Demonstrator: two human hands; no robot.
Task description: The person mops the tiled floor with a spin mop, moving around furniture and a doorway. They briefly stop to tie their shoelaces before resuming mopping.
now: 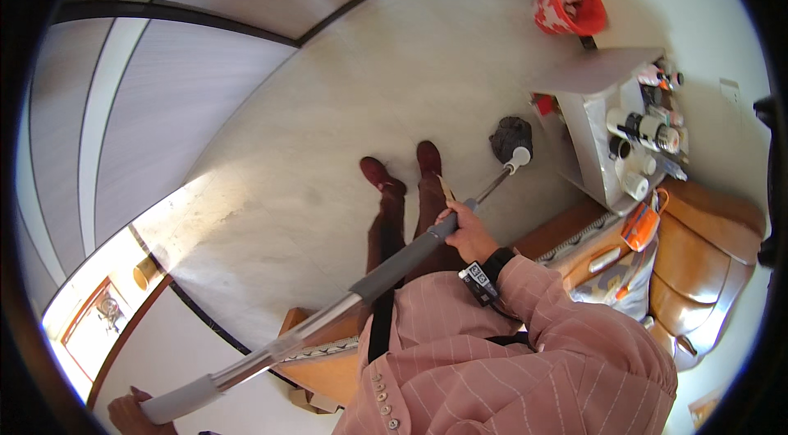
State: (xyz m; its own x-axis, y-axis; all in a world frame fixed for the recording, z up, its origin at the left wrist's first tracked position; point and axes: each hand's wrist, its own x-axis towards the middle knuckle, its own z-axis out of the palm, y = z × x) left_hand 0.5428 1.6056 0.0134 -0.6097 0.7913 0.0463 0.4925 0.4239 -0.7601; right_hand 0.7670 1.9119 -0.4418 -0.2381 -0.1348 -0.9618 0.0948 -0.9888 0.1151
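A mop with a telescopic metal pole [314, 327] crosses in front of me from lower left to upper right. My left hand [138, 413], partly cut off by the dark picture rim, is closed around the light grey end grip [181, 399]. Lower down the pole, my right hand [465, 229] holds it by the dark grey sleeve [403, 266]. The mop's dark grey strand head [512, 134] rests on the floor beside a small cabinet, joined to the pole by a white socket [519, 157]. My feet in dark red shoes stand left of the mop head.
A white cabinet [594, 127] bears cups, bottles and jars at the right. Behind it stands a red bin [588, 7] against the wall. A brown leather sofa [705, 262] with an orange bag [640, 227] is at my right. Large grey panels [203, 84] rise at the left.
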